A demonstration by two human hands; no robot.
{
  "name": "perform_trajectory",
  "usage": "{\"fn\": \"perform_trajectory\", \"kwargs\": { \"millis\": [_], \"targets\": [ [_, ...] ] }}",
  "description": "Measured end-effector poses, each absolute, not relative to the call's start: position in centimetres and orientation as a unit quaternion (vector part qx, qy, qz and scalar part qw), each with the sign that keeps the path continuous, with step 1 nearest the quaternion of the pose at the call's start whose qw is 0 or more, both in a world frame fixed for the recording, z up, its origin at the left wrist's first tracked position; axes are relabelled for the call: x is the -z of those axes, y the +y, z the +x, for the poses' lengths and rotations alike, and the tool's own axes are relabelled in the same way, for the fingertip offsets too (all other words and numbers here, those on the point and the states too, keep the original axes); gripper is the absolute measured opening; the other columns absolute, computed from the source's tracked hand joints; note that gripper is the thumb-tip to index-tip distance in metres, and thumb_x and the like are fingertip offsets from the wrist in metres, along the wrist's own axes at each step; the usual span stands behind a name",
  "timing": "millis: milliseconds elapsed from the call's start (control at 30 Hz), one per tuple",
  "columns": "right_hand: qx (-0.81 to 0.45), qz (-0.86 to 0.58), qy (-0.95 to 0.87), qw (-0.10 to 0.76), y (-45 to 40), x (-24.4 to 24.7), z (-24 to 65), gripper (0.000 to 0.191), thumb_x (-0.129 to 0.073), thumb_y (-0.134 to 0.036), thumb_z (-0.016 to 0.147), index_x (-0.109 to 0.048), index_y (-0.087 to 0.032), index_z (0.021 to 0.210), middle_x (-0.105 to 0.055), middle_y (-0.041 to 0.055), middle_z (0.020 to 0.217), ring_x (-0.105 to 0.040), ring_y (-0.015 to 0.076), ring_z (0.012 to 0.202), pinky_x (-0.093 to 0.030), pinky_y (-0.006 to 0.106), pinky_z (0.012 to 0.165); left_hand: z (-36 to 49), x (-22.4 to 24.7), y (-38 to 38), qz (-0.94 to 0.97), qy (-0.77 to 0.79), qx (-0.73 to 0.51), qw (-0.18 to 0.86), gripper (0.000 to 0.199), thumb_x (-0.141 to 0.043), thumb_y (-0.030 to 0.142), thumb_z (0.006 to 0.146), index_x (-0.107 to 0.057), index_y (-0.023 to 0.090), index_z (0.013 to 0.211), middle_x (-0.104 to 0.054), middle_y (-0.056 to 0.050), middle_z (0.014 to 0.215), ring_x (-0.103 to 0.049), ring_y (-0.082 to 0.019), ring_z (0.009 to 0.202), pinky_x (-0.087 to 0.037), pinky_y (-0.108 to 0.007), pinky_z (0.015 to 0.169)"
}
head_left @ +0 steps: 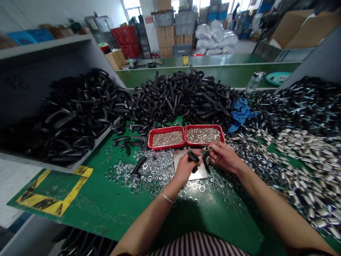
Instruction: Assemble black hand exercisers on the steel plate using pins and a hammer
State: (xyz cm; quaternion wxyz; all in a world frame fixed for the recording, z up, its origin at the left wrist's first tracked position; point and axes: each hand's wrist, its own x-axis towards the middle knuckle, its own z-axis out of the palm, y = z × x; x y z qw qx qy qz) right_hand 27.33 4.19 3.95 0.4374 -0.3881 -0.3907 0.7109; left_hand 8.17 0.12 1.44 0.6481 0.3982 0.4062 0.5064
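My left hand (185,167) is wrapped round a black plastic handle (193,156), whose dark end sticks up past the fingers. Just to its right, the fingers of my right hand (223,156) are pinched together. What they grip is too small and dark to make out. Below both hands lies a flat metal plate (199,173) on the green table. Two red trays touch each other right behind the hands: the left tray (166,147) holds tiny metal pieces, the right tray (204,144) small metal pins. Metal rings (162,167) are scattered left of the plate.
Black handles (176,92) are heaped at the back and spill from a grey bin (106,133) on the left. Metal sleeves (306,160) cover the right side. A blue cloth (241,112) and a clear bottle (254,83) stand behind. Yellow-black tape (66,195) marks the left corner.
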Motion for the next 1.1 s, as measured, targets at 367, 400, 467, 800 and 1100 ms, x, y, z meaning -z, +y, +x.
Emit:
{"fn": "perform_trajectory", "kwargs": {
  "millis": [367, 400, 467, 800, 1100],
  "targets": [
    [-0.794, -0.313, -0.344, 0.392, 2.4, -3.6, 27.2, 0.027, -0.075, -0.041, 0.086, -0.066, -0.019, 0.098, -0.057, -0.0030, 0.071, -0.053, 0.0083, 0.060, -0.045, 0.020, 0.054, 7.2, -2.0, 0.9, 0.595, 0.362, -0.446, 0.562, 0.012, -0.070, 0.025, 0.085, -0.073, 0.021, 0.096, -0.064, -0.010, 0.130, -0.062, -0.023, 0.116, -0.045, -0.043, 0.106],
    [-0.789, -0.319, -0.350, 0.392, 2.4, -3.5, 27.2, 0.027, -0.075, -0.042, 0.086, -0.065, -0.019, 0.098, -0.057, -0.0034, 0.070, -0.052, 0.0083, 0.059, -0.045, 0.020, 0.054, 7.0, -2.0, 0.9, 0.611, 0.364, -0.445, 0.544, 0.012, -0.068, 0.024, 0.086, -0.073, 0.020, 0.096, -0.066, -0.009, 0.124, -0.063, -0.022, 0.112, -0.047, -0.042, 0.104],
    [-0.755, -0.350, -0.396, 0.389, 2.3, -3.5, 27.4, 0.027, -0.072, -0.044, 0.088, -0.064, -0.020, 0.098, -0.055, -0.0045, 0.067, -0.049, 0.0088, 0.055, -0.043, 0.022, 0.052, 6.5, -2.3, 1.0, 0.675, 0.370, -0.427, 0.474, 0.014, -0.065, 0.017, 0.086, -0.072, 0.020, 0.097, -0.067, -0.008, 0.116, -0.064, -0.022, 0.108, -0.048, -0.042, 0.103],
    [-0.556, -0.412, -0.618, 0.373, 0.1, -5.3, 28.6, 0.018, -0.073, -0.040, 0.086, -0.069, -0.026, 0.097, -0.065, 0.0007, 0.078, -0.057, 0.0160, 0.067, -0.046, 0.028, 0.059, 6.3, -7.8, 1.6, 0.925, 0.256, -0.138, 0.243, 0.025, -0.052, 0.008, 0.084, -0.071, 0.020, 0.095, -0.066, -0.011, 0.104, -0.062, -0.026, 0.099, -0.051, -0.038, 0.088],
    [-0.725, -0.320, -0.158, 0.589, -1.7, 0.0, 25.4, 0.022, -0.079, -0.034, 0.083, -0.061, -0.023, 0.080, -0.050, -0.0044, 0.066, -0.042, 0.0070, 0.053, -0.043, 0.019, 0.047, 8.9, -7.4, 4.8, 0.860, 0.324, -0.218, 0.328, 0.017, -0.056, 0.012, 0.083, -0.068, 0.016, 0.093, -0.068, -0.009, 0.097, -0.063, -0.023, 0.089, -0.051, -0.035, 0.082]
  ]
}}
